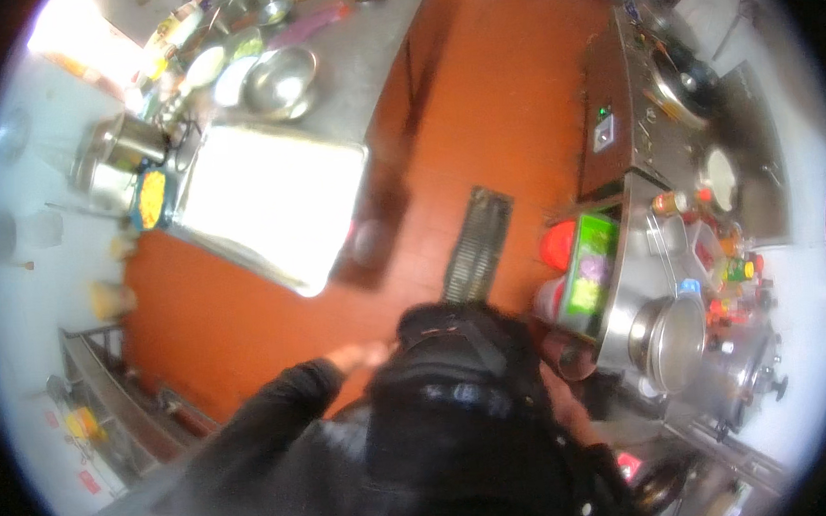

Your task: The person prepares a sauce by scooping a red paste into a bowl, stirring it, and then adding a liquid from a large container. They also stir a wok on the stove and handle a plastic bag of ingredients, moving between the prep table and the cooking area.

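My left hand (362, 355) is blurred, at the front edge of the black garment (450, 424) on my body. Whether it grips the cloth or only touches it, I cannot tell. Down at my right side is my right hand (566, 400), its fingers partly hidden by the garment. The nearest thing to it is the steel counter (613, 324) with a lidded steel pot (677, 346). Below that counter's edge sits a green tray (589, 270) with pale and purple contents. A dark ribbed floor grate (479, 244) lies just ahead of me on the orange floor (496, 99).
At left, a steel table (367, 43) bears a glaring white rectangular tray (277, 202), a steel bowl (280, 81) and a dish of yellow food (151, 198). A stove (602, 132) with a wok (681, 86) stands right. Bottles (738, 269) line that wall.
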The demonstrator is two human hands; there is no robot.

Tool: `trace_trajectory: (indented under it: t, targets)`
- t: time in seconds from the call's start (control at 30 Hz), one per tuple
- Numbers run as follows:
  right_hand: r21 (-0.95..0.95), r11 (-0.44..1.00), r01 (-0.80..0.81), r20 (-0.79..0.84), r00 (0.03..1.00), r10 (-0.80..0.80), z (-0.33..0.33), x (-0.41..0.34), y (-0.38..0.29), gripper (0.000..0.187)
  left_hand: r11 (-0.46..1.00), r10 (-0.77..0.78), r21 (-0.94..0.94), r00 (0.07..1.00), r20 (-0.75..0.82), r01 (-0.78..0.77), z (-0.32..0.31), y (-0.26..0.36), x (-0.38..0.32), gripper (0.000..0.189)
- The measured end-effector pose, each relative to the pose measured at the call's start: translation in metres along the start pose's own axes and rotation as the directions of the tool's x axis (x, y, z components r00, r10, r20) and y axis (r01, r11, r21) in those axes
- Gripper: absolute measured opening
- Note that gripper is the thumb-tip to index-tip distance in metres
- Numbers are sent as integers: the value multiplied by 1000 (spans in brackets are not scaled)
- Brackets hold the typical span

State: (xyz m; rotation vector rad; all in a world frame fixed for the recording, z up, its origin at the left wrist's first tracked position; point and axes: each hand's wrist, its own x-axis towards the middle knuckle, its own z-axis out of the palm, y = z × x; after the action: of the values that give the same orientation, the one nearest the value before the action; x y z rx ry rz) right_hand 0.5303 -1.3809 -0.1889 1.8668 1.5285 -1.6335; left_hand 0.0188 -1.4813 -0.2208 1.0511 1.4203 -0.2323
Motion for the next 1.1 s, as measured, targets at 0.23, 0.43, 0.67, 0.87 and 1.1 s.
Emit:
trace_trajectory:
  t: [0.23,0.43,0.67,0.87,1.1]
  targets:
    - [-184,983,8,60,998,4,-40,129,-80,41,716,-35,-604,845,-533,-351,-129,26,72,31]
    - [-415,875,248,59,968,-246,-85,347,-176,38,726,-93,-569,764,-639,-387,-319,119,68,32]
    - [-402,803,441,-84,855,-511,-251,460,-510,40,633,-134,-439,468,-874,-638,-476,136,100,33]
    - [-476,782,403,-92,861,-500,-336,508,-665,39,595,-468,-448,165,-868,-668,-654,109,170,24]
    - [-755,586,293,99,935,-341,-326,540,-736,41,-260,-899,-444,382,-213,-858,-843,-8,193,34]
